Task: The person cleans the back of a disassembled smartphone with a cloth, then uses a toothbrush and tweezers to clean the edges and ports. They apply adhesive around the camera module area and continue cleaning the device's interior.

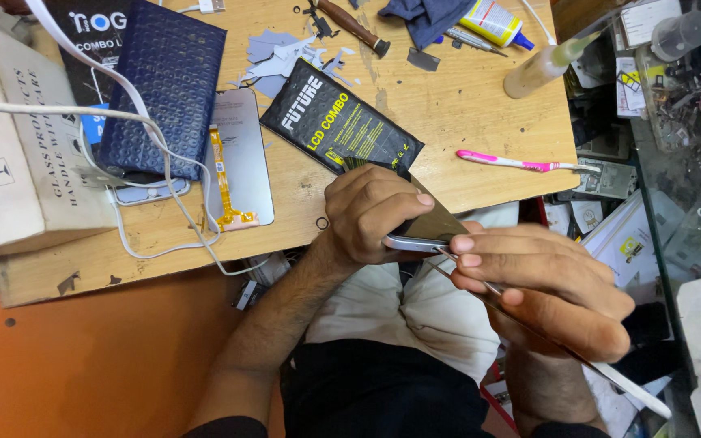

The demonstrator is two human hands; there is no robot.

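**Both hands on the phone, thin blade at its edge**

Here we are, looking straight down over the person's lap. The left hand [371,215] is wrapped over a smartphone [425,229], fingers curled across its dark glass and thumb side pinning the silver frame, a firm grasp. The phone sits off the bench edge, above the pale trousers, tilted slightly.

The right hand [541,288] comes in from the other side, fingers pressed flat together and clamped on a thin metal pry tool [492,286]. Its tip touches the phone's near edge, right at the seam; its long handle runs back under the palm toward the lower right.

Up on the wooden worktable [464,122], a black spare-part packet [341,126] lies just beyond the left hand. Beside it, a bare display panel with an orange flex cable [241,158], and a dark blue bubble pouch [164,81] overlapping it. White cables [164,174] trail across. A pink toothbrush [513,162] lies near the right edge, well clear of the hands. A cardboard box [18,146] sits at the far left, a glue bottle [492,20] and a screwdriver [354,27] at the top.
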